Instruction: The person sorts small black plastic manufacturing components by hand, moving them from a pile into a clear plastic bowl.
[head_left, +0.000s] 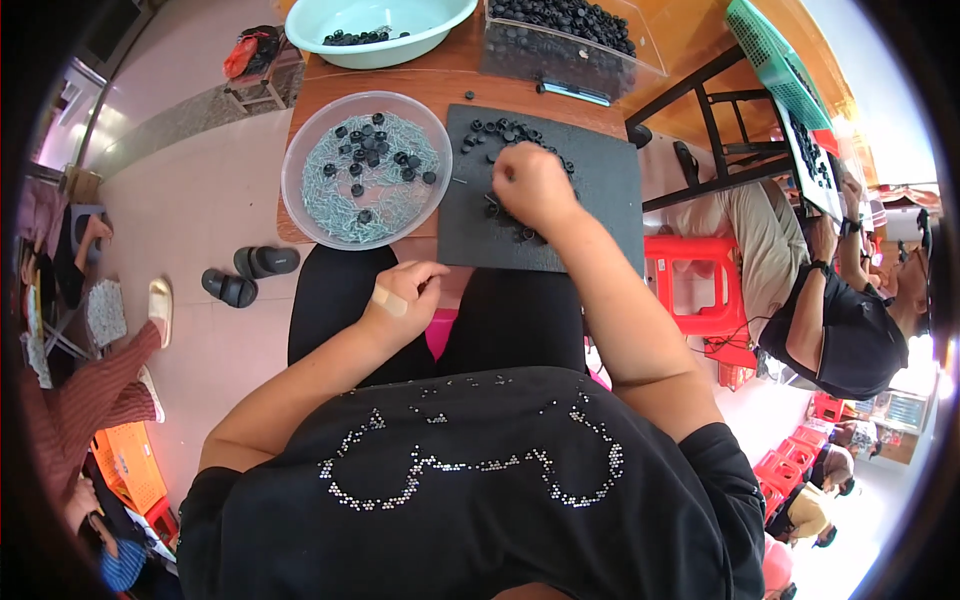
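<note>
My right hand (pixel 537 186) is over a dark grey board (pixel 600 215) at the table's near edge, its fingers curled together and pointing down among small round black caps (pixel 508 130). What those fingers pinch, if anything, is hidden beneath the hand. Below the board's left corner, above my lap, my left hand (pixel 404 297) has its fingers bent in, and I cannot make out anything in them. A beige plaster lies across its back. Left of the board stands a round clear plastic tub (pixel 292 190) holding many silvery screws, with several black caps on top. One screw (pixel 459 181) lies near the board's left edge.
At the table's far side are a pale green basin (pixel 450 35) and a clear box (pixel 575 70) of black caps. A blue pen-like object (pixel 575 93) lies before the box. Red stools (pixel 695 285) and a seated co-worker (pixel 840 310) are to the right; black slippers (pixel 265 262) rest on the floor.
</note>
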